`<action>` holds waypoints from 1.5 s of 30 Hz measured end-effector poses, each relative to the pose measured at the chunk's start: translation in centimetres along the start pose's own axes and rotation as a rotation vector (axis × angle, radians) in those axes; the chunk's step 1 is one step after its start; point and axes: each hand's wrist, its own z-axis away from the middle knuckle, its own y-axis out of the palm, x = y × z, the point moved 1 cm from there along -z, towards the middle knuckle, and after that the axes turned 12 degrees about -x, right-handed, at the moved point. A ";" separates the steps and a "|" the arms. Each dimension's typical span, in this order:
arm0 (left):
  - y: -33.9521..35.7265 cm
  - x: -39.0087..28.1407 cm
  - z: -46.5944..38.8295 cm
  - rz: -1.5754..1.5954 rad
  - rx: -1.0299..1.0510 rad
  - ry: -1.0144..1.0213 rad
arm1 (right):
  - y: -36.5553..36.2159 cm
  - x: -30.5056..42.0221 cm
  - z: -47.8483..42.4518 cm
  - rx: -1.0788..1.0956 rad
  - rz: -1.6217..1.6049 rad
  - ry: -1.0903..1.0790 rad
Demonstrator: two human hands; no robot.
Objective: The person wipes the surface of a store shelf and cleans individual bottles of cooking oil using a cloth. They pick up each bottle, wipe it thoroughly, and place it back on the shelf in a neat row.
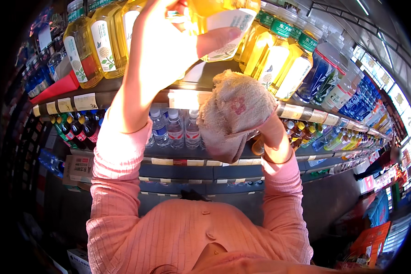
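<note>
My left hand [171, 48] grips a large plastic bottle of yellow drink [222, 30] at the top of the view, above the upper shelf; bright sun washes out much of the hand. A greyish terry cloth [239, 109] with a pinkish mark covers the fingers of my right hand [272, 132], which holds it before the shelf's front edge. Similar bottles of yellow drink [104, 48] stand at the left, and more bottles with green neck labels [277, 44] stand at the right of the held one.
Price tags [85, 101] line the shelf edge. Small water bottles [174, 128] and dark soda bottles [77, 128] fill a lower shelf. A cardboard box [78, 169] is at the lower left. Bottles of blue drink [323, 68] stand to the right. A person [380, 161] is far off right.
</note>
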 end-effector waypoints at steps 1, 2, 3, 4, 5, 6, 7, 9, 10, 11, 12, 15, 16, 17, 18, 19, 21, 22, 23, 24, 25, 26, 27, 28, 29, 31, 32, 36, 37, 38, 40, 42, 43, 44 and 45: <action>-0.6 -2.8 -0.7 -0.020 0.041 -0.156 | -0.5 -0.1 0.1 -0.044 -0.101 0.097; -1.5 -5.5 -1.3 -0.035 0.083 -0.308 | -1.1 0.0 0.3 -0.098 -0.202 0.189; -3.2 -5.8 -1.2 -0.109 0.068 -0.348 | -1.4 0.1 0.2 -0.180 -0.326 0.363; -5.1 -6.0 -1.0 -0.183 0.053 -0.394 | -1.5 0.1 0.0 -0.261 -0.450 0.542; -7.1 -5.2 -0.3 -0.301 -0.014 -0.334 | -1.3 0.2 -0.3 -0.343 -0.573 0.720; -8.2 -5.5 0.0 -0.342 -0.030 -0.312 | -0.7 2.6 -1.3 -0.345 -0.553 0.704; -9.2 -6.3 0.2 -0.388 -0.047 -0.287 | -0.2 5.1 -2.4 -0.343 -0.535 0.684; -12.5 -5.5 1.0 -0.273 -0.100 -0.194 | -0.8 2.9 -3.0 -0.276 -0.451 0.590; -13.3 -5.8 1.2 -0.282 -0.104 -0.236 | -1.4 1.5 -3.3 -0.248 -0.404 0.547; -13.8 -5.3 1.4 -0.255 -0.104 -0.291 | -2.7 0.6 -2.9 -0.245 -0.337 0.521; -14.3 -5.8 1.8 -0.287 -0.099 -0.310 | -2.7 -0.6 -3.9 -0.201 -0.311 0.478; -16.4 -6.2 3.1 -0.356 -0.116 -0.326 | -3.6 -1.0 -8.2 0.196 0.466 -0.170; -17.2 -6.5 3.6 -0.382 -0.122 -0.331 | -3.9 -0.1 -9.2 0.229 0.456 -0.352; -17.9 -6.7 4.2 -0.373 -0.117 -0.366 | -3.7 0.7 -9.4 0.180 0.236 -0.185; -18.6 -6.8 4.7 -0.356 -0.103 -0.414 | -3.7 1.8 -9.6 0.102 -0.016 -0.023; -19.3 -7.0 5.3 -0.342 -0.091 -0.460 | -3.6 2.9 -9.6 0.000 -0.257 0.109; -20.1 -7.1 6.1 -0.326 -0.068 -0.519 | -6.0 1.5 -10.9 -0.036 0.047 -0.234; -20.4 -7.2 6.3 -0.334 -0.063 -0.536 | -6.1 1.4 -12.4 -0.080 0.320 -0.429; -20.5 -7.1 6.8 -0.317 -0.085 -0.564 | -5.7 1.1 -13.5 -0.105 0.531 -0.530; -20.6 -7.3 6.9 -0.307 -0.123 -0.564 | -4.1 1.1 -14.0 -0.065 0.617 -0.543; -20.5 -7.2 6.9 -0.283 -0.153 -0.566 | -2.3 1.5 -13.5 0.011 0.631 -0.442; -19.7 -7.2 6.7 -0.249 -0.189 -0.544 | -0.6 2.1 -12.5 0.102 0.640 -0.311; -19.2 -7.0 6.5 -0.218 -0.222 -0.520 | 0.9 2.7 -11.4 0.197 0.635 -0.180; -19.4 -7.0 6.5 -0.232 -0.209 -0.507 | 1.9 3.3 -10.7 0.292 0.615 -0.099; -19.7 -6.9 6.5 -0.247 -0.195 -0.494 | 2.7 3.7 -10.2 0.380 0.598 -0.024; -20.5 -7.0 6.9 -0.272 -0.165 -0.532 | 3.0 4.4 -9.4 0.472 0.558 0.051; -21.1 -7.0 7.4 -0.280 -0.146 -0.580 | 2.7 4.5 -9.5 0.482 0.537 0.062; -21.0 -7.6 7.5 -0.306 -0.093 -0.646 | -0.2 2.6 -11.2 0.439 0.329 0.148; -20.9 -7.5 7.5 -0.303 -0.100 -0.643 | -1.2 1.8 -11.4 0.428 0.222 0.224; -20.9 -7.6 7.6 -0.299 -0.106 -0.640 | -2.1 0.9 -11.3 0.411 0.089 0.327; -20.3 -7.5 7.7 -0.280 -0.162 -0.620 | -2.7 -0.9 -10.2 0.293 -0.213 0.472; -20.0 -7.2 7.6 -0.260 -0.200 -0.606 | -2.4 -1.7 -9.5 0.239 -0.226 0.449; -19.9 -7.1 7.6 -0.251 -0.218 -0.599 | -1.5 -1.0 -9.7 0.249 -0.114 0.394; -19.6 -7.0 7.5 -0.235 -0.220 -0.600 | -0.7 -0.3 -10.0 0.273 0.035 0.322; -19.5 -7.0 7.4 -0.231 -0.213 -0.595 | 0.1 0.5 -10.4 0.294 0.179 0.243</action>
